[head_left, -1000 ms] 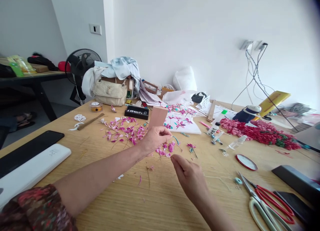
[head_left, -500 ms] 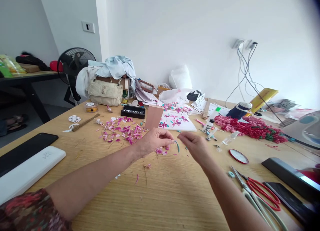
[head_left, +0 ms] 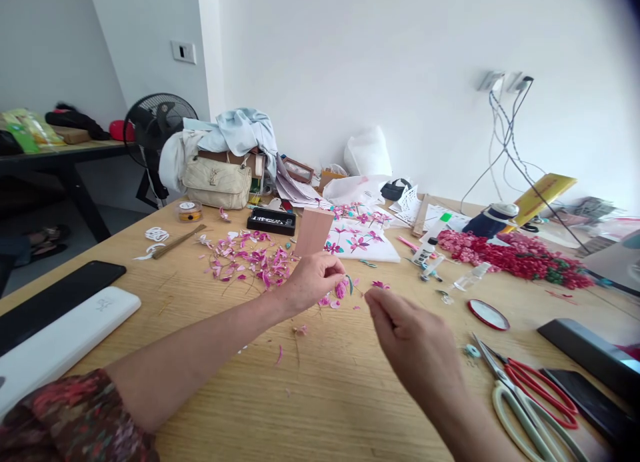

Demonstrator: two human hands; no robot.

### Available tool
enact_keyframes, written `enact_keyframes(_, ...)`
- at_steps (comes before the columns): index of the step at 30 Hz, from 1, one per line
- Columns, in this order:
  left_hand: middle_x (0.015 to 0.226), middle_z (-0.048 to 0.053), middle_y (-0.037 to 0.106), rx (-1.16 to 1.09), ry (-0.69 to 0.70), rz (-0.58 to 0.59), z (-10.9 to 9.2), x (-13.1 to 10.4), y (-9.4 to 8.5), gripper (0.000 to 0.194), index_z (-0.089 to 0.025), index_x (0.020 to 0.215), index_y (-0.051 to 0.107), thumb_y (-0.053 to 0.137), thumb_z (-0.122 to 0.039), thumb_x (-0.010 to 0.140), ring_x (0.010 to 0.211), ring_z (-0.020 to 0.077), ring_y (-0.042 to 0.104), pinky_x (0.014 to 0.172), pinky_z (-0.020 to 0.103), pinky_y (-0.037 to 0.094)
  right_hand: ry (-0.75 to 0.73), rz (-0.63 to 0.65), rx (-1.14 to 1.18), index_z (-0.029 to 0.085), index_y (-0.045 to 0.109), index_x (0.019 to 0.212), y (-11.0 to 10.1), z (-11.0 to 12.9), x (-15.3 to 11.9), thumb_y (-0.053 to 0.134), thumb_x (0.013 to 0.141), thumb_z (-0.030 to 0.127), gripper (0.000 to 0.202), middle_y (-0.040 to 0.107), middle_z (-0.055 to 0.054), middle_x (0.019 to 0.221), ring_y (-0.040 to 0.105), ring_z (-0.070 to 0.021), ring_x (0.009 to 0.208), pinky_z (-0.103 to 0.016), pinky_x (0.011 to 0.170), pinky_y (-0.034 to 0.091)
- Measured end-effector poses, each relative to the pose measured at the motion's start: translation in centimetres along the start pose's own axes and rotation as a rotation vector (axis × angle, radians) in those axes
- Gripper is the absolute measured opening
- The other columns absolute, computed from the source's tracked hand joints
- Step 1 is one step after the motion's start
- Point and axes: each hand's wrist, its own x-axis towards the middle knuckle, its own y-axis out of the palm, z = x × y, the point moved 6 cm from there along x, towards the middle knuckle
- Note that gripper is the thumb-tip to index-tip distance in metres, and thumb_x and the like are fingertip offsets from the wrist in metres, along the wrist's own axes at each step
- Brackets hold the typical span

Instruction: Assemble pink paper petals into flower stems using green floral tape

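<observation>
Near the middle of the wooden table, my left hand (head_left: 320,280) pinches a small teal leaf (head_left: 351,285), which hangs from its fingertips. Just to the right, my right hand (head_left: 400,315) is closed in a pinch facing the leaf; what lies between its fingertips is too small to make out. Loose pink petals (head_left: 250,259) are scattered beyond my left forearm. A flat pinkish-brown board (head_left: 314,232) stands behind my left hand, beside a white pad (head_left: 370,246) bearing pink flowers with teal leaves.
Scissors (head_left: 525,409) and red-handled snips (head_left: 545,389) lie at the right, near a round red-rimmed lid (head_left: 489,315). Small bottles (head_left: 425,252) and red flower bunches (head_left: 520,259) sit farther back. A white device (head_left: 75,342) and black phone (head_left: 65,295) lie left.
My right hand has moved right and slightly down, away from my left hand, widening the gap between them. The view has shifted slightly, and the leaf hangs at a different angle.
</observation>
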Motion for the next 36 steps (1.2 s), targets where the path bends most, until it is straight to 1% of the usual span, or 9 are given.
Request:
enact_keyframes(4,0.070,0.001,0.055,-0.085,0.022,0.133,-1.0,-0.4,0.9,0.007,-0.013,0.069,0.061,0.055,-0.016,0.070,0.062,0.0091,0.049,0.057,0.021,0.039,0.083,0.006,0.042,0.021,0.064,0.071,-1.0,-3.4,3.3,0.044,0.079,0.032,0.023,0.061,0.000,0.057,0.051,-0.0115,0.049,-0.021,0.046,0.027)
enact_keyframes(8,0.064,0.000,0.054,-0.352,-0.111,0.188,-0.8,-0.6,1.3,0.010,-0.012,0.071,0.060,0.059,-0.022,0.070,0.056,0.0073,0.048,0.053,0.020,0.039,0.201,0.113,0.279,0.018,0.062,0.068,3.0,-6.3,4.2,0.046,0.079,0.035,0.026,0.052,0.003,0.050,0.045,-0.0098,0.048,-0.019,0.047,0.030)
enact_keyframes(11,0.058,-0.002,0.052,-0.471,-0.154,0.114,-0.3,-0.4,1.0,0.012,-0.012,0.071,0.058,0.060,-0.023,0.069,0.052,0.0067,0.048,0.049,0.018,0.037,0.213,0.209,0.408,0.017,0.060,0.066,6.7,-5.9,2.4,0.041,0.081,0.036,0.030,0.051,0.002,0.051,0.046,-0.0099,0.050,-0.018,0.047,0.031)
enact_keyframes(14,0.055,-0.003,0.051,-0.468,-0.184,0.016,0.7,-0.1,0.6,0.012,-0.012,0.070,0.056,0.059,-0.024,0.069,0.048,0.0066,0.047,0.047,0.018,0.036,0.171,0.237,0.318,0.017,0.059,0.068,8.2,-3.4,-0.4,0.037,0.084,0.034,0.032,0.049,0.003,0.046,0.044,-0.0094,0.044,-0.019,0.045,0.029)
enact_keyframes(20,0.063,-0.001,0.055,-0.058,-0.018,-0.016,0.5,-0.1,0.3,0.007,-0.013,0.065,0.060,0.054,-0.014,0.069,0.058,0.0089,0.049,0.055,0.020,0.037,0.003,0.225,-0.029,0.019,0.055,0.063,3.9,1.8,-1.5,0.038,0.080,0.019,0.025,0.056,0.001,0.050,0.043,-0.0090,0.039,-0.022,0.042,0.017)
enact_keyframes(23,0.066,0.001,0.056,0.046,0.094,0.090,-0.8,-0.5,1.0,0.010,-0.014,0.063,0.060,0.053,-0.010,0.070,0.065,0.0104,0.049,0.061,0.022,0.038,-0.035,0.205,-0.065,0.021,0.059,0.068,0.8,1.0,1.2,0.041,0.079,0.021,0.021,0.057,0.001,0.054,0.044,-0.0095,0.042,-0.022,0.043,0.017)
enact_keyframes(26,0.064,0.000,0.055,-0.135,0.044,0.218,-1.6,-0.9,1.9,0.007,-0.013,0.065,0.059,0.055,-0.014,0.071,0.061,0.0095,0.049,0.058,0.022,0.038,0.030,0.183,0.063,0.020,0.061,0.067,0.0,-2.1,4.0,0.045,0.079,0.027,0.021,0.056,0.002,0.054,0.045,-0.0096,0.047,-0.021,0.045,0.023)
enact_keyframes(31,0.056,-0.001,0.052,-0.509,-0.186,0.193,-1.0,-1.0,1.9,0.011,-0.012,0.069,0.056,0.059,-0.023,0.069,0.050,0.0074,0.046,0.048,0.020,0.034,0.200,0.182,0.495,0.017,0.057,0.063,4.9,-6.1,4.0,0.045,0.079,0.034,0.026,0.049,0.002,0.053,0.043,-0.0097,0.051,-0.019,0.048,0.032)
enact_keyframes(36,0.055,-0.002,0.051,-0.572,-0.159,0.031,0.1,-0.5,1.1,0.011,-0.012,0.068,0.055,0.058,-0.023,0.070,0.051,0.0067,0.046,0.049,0.019,0.036,0.196,0.187,0.384,0.017,0.057,0.066,7.9,-2.8,0.0,0.038,0.083,0.033,0.030,0.045,0.003,0.046,0.040,-0.0090,0.044,-0.019,0.045,0.028)
